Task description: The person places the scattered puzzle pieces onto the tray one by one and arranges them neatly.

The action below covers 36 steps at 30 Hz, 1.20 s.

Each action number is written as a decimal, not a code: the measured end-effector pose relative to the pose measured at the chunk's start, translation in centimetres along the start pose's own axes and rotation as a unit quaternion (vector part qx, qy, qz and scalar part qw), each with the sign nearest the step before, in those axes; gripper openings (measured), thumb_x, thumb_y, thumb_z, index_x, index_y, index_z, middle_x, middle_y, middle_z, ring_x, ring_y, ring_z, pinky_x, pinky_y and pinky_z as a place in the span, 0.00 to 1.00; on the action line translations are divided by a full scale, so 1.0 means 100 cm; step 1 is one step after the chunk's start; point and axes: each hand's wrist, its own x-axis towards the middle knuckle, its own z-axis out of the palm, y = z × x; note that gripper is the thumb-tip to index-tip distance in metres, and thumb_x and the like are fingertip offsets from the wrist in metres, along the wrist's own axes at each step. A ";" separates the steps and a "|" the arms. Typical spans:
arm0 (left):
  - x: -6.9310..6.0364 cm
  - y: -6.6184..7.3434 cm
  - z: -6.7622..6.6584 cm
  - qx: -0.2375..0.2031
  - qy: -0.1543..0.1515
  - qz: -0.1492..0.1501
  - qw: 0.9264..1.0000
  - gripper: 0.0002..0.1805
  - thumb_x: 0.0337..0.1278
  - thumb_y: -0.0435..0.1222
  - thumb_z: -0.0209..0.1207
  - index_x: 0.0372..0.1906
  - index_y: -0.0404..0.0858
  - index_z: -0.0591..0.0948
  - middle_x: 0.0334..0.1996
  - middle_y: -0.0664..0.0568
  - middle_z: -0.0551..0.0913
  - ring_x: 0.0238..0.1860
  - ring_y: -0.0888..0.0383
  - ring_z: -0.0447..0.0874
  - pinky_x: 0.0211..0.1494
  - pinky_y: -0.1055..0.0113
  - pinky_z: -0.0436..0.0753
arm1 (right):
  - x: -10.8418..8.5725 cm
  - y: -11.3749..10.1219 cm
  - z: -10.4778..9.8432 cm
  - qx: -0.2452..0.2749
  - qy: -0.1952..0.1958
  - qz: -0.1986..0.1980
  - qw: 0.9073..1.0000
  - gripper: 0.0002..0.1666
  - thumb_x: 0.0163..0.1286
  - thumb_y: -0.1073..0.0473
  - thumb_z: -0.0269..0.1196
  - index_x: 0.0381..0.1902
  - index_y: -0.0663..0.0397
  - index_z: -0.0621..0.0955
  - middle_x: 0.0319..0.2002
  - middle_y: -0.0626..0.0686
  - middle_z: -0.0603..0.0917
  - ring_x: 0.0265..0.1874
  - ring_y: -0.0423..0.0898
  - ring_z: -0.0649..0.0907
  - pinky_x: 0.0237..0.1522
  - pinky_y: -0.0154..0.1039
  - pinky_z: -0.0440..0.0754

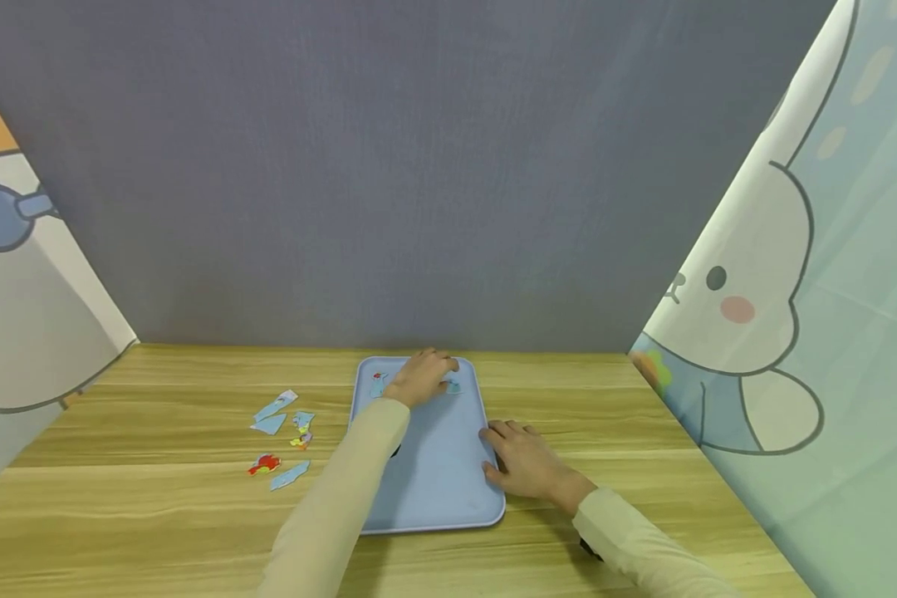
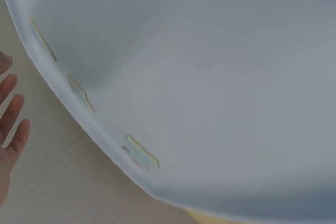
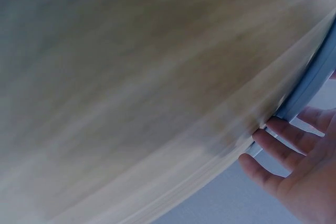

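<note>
A light blue tray lies on the table. Over its far end is the left hand, fingers apart and loosely bent, with no piece visible in them. One paper piece shows left of that hand and another beside its fingers. Three pieces stand out along the tray edge in the left wrist view, one of them pale blue; the left hand appears at that view's left border. The right hand rests at the tray's right rim; in the right wrist view its fingers are spread against the rim.
Left of the tray, several cut paper pieces lie on the wooden table, among them a red one and a light blue strip. A grey cloth wall rises behind the table, with patterned cloth at both sides.
</note>
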 end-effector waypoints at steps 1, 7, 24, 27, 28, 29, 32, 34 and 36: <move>-0.001 -0.001 -0.002 0.000 -0.003 0.000 1.000 0.19 0.52 0.36 0.62 0.52 0.43 0.79 0.53 0.52 0.78 0.51 0.52 0.75 0.58 0.59 0.73 | 0.000 0.000 0.000 -0.001 0.001 -0.001 1.000 0.28 0.63 0.45 0.54 0.57 0.54 0.72 0.55 0.55 0.75 0.54 0.53 0.74 0.52 0.54 0.74; -0.007 -0.006 -0.010 -0.003 -0.009 0.011 1.000 0.18 0.51 0.35 0.63 0.51 0.41 0.79 0.52 0.51 0.79 0.50 0.51 0.75 0.56 0.57 0.74 | 0.000 0.000 0.000 0.003 0.000 0.000 1.000 0.29 0.62 0.45 0.55 0.57 0.55 0.72 0.56 0.56 0.75 0.55 0.53 0.74 0.53 0.54 0.74; -0.038 -0.025 -0.020 -0.025 -0.022 0.023 0.999 0.15 0.52 0.35 0.61 0.47 0.39 0.80 0.46 0.49 0.81 0.49 0.51 0.77 0.53 0.58 0.77 | -0.001 0.002 -0.001 0.012 -0.005 0.000 1.000 0.29 0.62 0.46 0.55 0.57 0.56 0.72 0.56 0.57 0.74 0.55 0.54 0.74 0.55 0.55 0.72; -0.045 -0.028 -0.022 -0.023 -0.018 0.039 0.999 0.14 0.51 0.34 0.61 0.46 0.38 0.81 0.45 0.49 0.81 0.46 0.52 0.79 0.50 0.59 0.78 | -0.002 0.002 -0.002 0.015 -0.006 0.000 1.000 0.29 0.62 0.46 0.55 0.57 0.56 0.72 0.56 0.57 0.74 0.55 0.54 0.74 0.55 0.55 0.72; -0.047 -0.029 -0.023 -0.024 -0.017 0.044 0.999 0.14 0.51 0.34 0.61 0.45 0.38 0.81 0.44 0.49 0.81 0.45 0.52 0.79 0.49 0.59 0.79 | -0.002 0.002 -0.002 0.015 -0.006 0.001 1.000 0.29 0.62 0.46 0.55 0.57 0.56 0.72 0.56 0.57 0.74 0.55 0.54 0.74 0.55 0.55 0.72; -0.049 -0.030 -0.024 -0.024 -0.015 0.048 0.998 0.14 0.51 0.34 0.62 0.45 0.38 0.81 0.44 0.49 0.81 0.45 0.52 0.80 0.48 0.59 0.79 | -0.002 0.002 -0.002 0.015 -0.006 0.000 1.000 0.29 0.62 0.46 0.55 0.57 0.56 0.72 0.56 0.57 0.74 0.55 0.54 0.74 0.55 0.55 0.72; -0.056 -0.034 -0.025 -0.020 -0.014 0.055 0.998 0.14 0.51 0.34 0.62 0.45 0.38 0.81 0.44 0.49 0.82 0.45 0.52 0.79 0.48 0.58 0.79 | -0.002 0.001 -0.002 0.013 -0.004 0.000 1.000 0.29 0.62 0.46 0.55 0.57 0.56 0.72 0.56 0.57 0.74 0.55 0.54 0.74 0.54 0.55 0.73; -0.060 -0.035 -0.026 -0.019 -0.019 0.052 0.998 0.14 0.51 0.35 0.61 0.46 0.39 0.81 0.45 0.50 0.81 0.46 0.51 0.78 0.49 0.57 0.78 | -0.002 0.001 -0.002 0.013 -0.003 -0.001 1.000 0.29 0.62 0.46 0.55 0.57 0.56 0.72 0.56 0.57 0.74 0.55 0.54 0.74 0.54 0.55 0.73; -0.065 -0.037 -0.026 -0.013 -0.023 0.050 0.998 0.15 0.52 0.35 0.61 0.46 0.39 0.80 0.45 0.50 0.81 0.46 0.50 0.78 0.49 0.56 0.78 | -0.002 0.001 -0.002 0.014 -0.003 0.000 1.000 0.29 0.62 0.46 0.55 0.57 0.56 0.72 0.56 0.57 0.74 0.55 0.54 0.74 0.54 0.55 0.73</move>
